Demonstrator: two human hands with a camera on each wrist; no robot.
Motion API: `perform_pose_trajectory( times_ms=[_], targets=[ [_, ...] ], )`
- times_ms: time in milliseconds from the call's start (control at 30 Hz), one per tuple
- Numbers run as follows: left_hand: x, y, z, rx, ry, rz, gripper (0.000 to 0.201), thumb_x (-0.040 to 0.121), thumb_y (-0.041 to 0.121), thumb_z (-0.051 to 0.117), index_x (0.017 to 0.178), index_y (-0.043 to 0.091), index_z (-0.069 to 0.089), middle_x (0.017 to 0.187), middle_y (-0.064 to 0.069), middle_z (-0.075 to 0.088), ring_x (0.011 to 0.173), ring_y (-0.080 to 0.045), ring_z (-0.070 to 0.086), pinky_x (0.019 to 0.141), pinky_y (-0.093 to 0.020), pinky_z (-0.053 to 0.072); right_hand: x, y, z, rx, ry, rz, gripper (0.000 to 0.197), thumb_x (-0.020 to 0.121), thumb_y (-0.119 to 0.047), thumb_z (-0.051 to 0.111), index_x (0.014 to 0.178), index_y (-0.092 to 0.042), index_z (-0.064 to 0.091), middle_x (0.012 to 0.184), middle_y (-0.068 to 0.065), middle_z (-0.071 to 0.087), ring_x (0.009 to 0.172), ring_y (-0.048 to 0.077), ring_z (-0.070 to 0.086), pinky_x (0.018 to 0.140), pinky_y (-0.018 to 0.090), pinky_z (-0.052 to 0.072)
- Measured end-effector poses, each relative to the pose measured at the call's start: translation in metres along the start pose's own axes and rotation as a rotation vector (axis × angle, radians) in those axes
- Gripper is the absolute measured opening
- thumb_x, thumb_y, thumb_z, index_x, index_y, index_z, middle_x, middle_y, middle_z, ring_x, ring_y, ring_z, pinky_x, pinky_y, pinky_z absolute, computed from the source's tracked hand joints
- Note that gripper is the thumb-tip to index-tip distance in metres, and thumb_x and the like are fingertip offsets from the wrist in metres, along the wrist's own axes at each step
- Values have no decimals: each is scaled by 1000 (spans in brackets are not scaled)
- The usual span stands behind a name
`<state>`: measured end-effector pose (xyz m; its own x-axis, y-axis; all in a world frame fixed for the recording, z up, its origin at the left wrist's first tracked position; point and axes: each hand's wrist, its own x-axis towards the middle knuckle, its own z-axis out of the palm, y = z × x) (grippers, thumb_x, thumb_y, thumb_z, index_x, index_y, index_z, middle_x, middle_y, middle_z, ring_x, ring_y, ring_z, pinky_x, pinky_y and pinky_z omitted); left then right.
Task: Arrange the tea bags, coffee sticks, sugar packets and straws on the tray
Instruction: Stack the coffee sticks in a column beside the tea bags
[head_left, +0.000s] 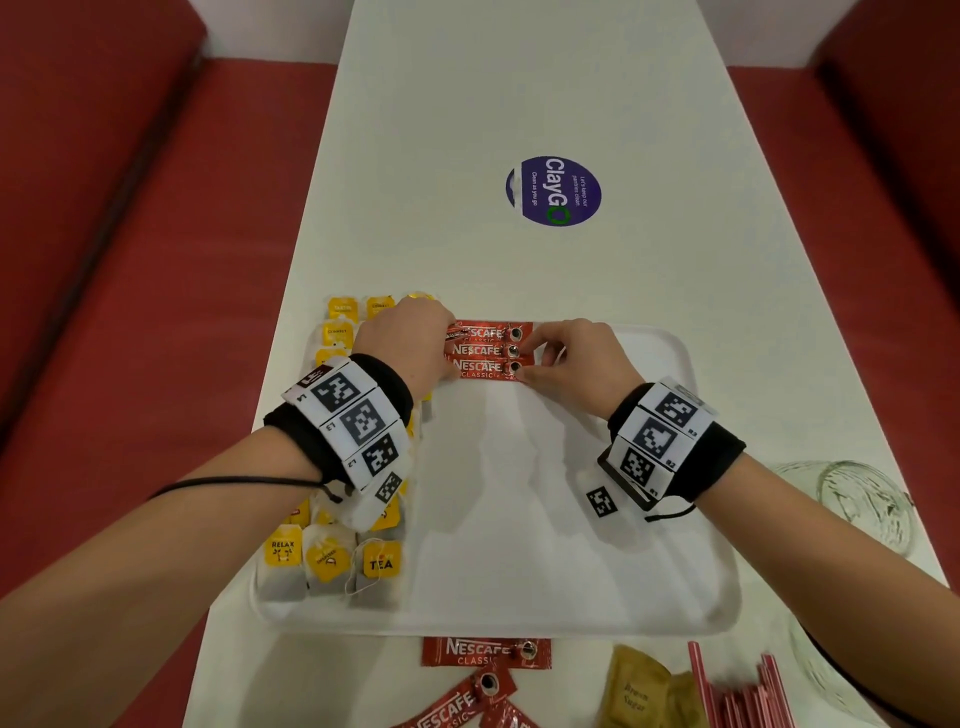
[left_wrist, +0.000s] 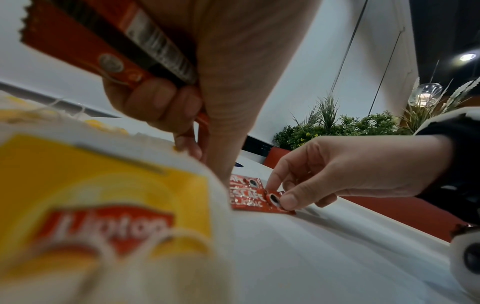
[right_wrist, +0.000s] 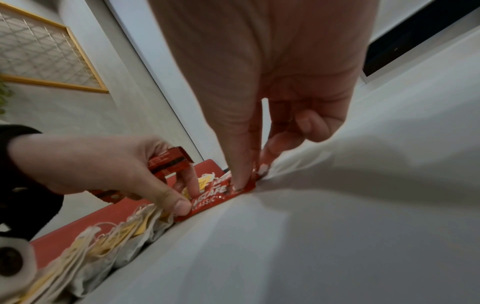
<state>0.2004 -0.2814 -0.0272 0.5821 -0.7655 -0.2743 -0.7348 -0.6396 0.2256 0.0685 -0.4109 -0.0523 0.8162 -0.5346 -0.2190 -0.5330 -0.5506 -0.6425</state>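
The Nescafé sticks (head_left: 488, 351) lay crosswise between both hands, right of the tea bags (head_left: 332, 561); the left hand (head_left: 410, 343) clutched spare sticks, the right hand (head_left: 576, 358) pinched the row's end.

The red coffee sticks (head_left: 488, 351) read "NESCAFE CLASSIC". Yellow tea bag tags (head_left: 382, 561) say "TEA" and "RELAX"; one tag (left_wrist: 103, 207) shows "Lipton". A brown sugar packet (head_left: 636, 693) reads "Brown Sugar". The round bench sticker (head_left: 554, 190) says "ClayGo, Clean as you go".
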Motion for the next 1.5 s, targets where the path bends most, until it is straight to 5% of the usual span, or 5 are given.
perform_pose_trajectory(
  times_ms=[533, 667, 933, 1233, 1500],
  targets=[
    [-13, 1, -9, -181, 52, 72, 37, 77, 41, 74, 64, 17, 48, 62, 5, 46, 64, -17, 51, 55, -27, 32, -9, -9, -13, 31, 6, -41, 18, 76, -21, 74, 92, -15, 68, 63, -8, 54, 56, 3, 45, 60, 24, 38],
    [-26, 11, -14, -763, 88, 10, 41, 84, 45, 64, 66, 11, 50, 50, -1, 52, 35, -3, 48, 38, -17, 38, -25, -23, -19, 100, 6, -92, 20, 80, -31, 71, 94, -17, 66, 72, -5, 61, 61, 6, 52, 60, 13, 40],
    [-52, 33, -22, -1560, 82, -283, 54, 88, 61, 41, 61, 15, 45, 51, 0, 46, 47, -14, 44, 51, -26, 40, -72, -69, -15, 574, -135, -105, 24, 79, -24, 72, 92, -8, 59, 80, 6, 68, 72, 18, 66, 65, 31, 58],
    [-97, 41, -21, -1607, 251, -276, 48, 88, 57, 44, 67, 14, 53, 52, 3, 57, 46, -11, 58, 49, -24, 48, -100, -77, -17, 503, -139, -118, 15, 82, -15, 70, 70, -12, 61, 77, 4, 68, 65, 19, 69, 69, 31, 59],
    [-124, 9, -19, -1251, 251, -179, 16, 87, 28, 66, 86, 13, 59, 51, 13, 50, 41, -6, 32, 35, -15, 28, -111, -62, -34, 444, -204, -89, 14, 87, -6, 61, 100, -3, 64, 73, 4, 66, 66, 13, 63, 60, 20, 52]
  ],
)
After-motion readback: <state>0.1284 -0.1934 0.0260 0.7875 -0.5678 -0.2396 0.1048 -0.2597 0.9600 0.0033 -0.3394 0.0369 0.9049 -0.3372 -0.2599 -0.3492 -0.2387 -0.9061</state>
